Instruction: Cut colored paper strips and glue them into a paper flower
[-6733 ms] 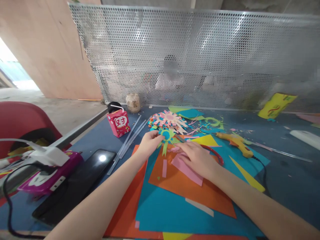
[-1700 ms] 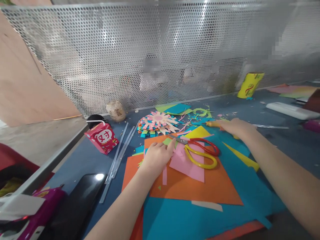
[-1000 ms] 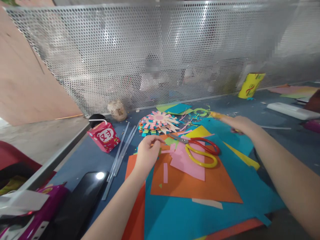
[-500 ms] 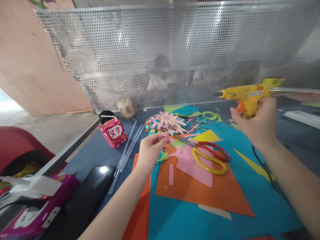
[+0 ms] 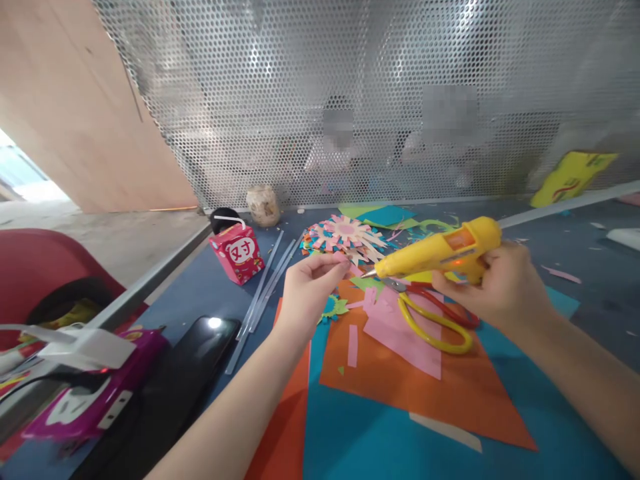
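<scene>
Hot-glue gun (image 5: 440, 250), yellow, held in the air above the scissors (image 5: 413, 326), its nozzle pointing left. The right hand (image 5: 507, 287) has its grip wrapped around the handle. The left hand (image 5: 310, 287), to the left of the scissors, has its grip nearly closed, thumb against fingers, pinching a small pink paper piece (image 5: 355, 271). The nozzle tip lies at the free end of this piece; whether the two touch cannot be told.

Under the scissors lie a pink sheet (image 5: 385, 333), an orange sheet (image 5: 425, 400) and, lowest, a blue sheet (image 5: 350, 440). To the left of the scissors is a blue-and-green paper rosette (image 5: 333, 307), partly hidden by the left hand; beyond them, to the left, stand layered paper flowers (image 5: 346, 230). Farther left of the scissors on the desk (image 5: 195, 283) are clear rods (image 5: 267, 283), a red drink carton (image 5: 240, 253) with a straw and a black phone (image 5: 200, 347). Behind the scissors, across the far edge, rises a perforated metal panel (image 5: 300, 80).
</scene>
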`<state>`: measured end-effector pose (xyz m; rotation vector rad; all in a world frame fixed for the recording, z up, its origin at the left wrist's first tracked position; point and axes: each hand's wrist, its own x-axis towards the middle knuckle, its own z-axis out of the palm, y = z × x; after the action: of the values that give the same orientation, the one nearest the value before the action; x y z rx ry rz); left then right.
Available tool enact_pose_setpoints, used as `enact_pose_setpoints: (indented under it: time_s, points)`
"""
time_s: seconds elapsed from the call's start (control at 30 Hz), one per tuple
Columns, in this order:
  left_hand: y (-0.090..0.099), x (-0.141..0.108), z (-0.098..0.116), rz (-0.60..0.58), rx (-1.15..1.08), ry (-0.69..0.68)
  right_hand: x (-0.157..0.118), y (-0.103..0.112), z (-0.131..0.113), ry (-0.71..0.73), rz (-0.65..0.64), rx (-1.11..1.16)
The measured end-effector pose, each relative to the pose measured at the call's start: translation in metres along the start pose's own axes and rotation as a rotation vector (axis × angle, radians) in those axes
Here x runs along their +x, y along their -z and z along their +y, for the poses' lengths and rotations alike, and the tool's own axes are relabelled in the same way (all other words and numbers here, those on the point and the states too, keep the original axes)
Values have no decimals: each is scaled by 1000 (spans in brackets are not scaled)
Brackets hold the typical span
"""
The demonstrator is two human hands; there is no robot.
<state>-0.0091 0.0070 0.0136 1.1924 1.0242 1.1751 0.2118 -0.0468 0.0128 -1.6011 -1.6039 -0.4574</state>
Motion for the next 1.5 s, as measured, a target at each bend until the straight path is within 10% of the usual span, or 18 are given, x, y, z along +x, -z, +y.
enact_pose_setpoints:
  time_s: [1.2,1.5]
  points:
    - [3,2,-1,13,-1,41,-8,-3,8,335,66,-348]
    - [2,1,1,19,-7,45,-9,-5,13,210,16,-321]
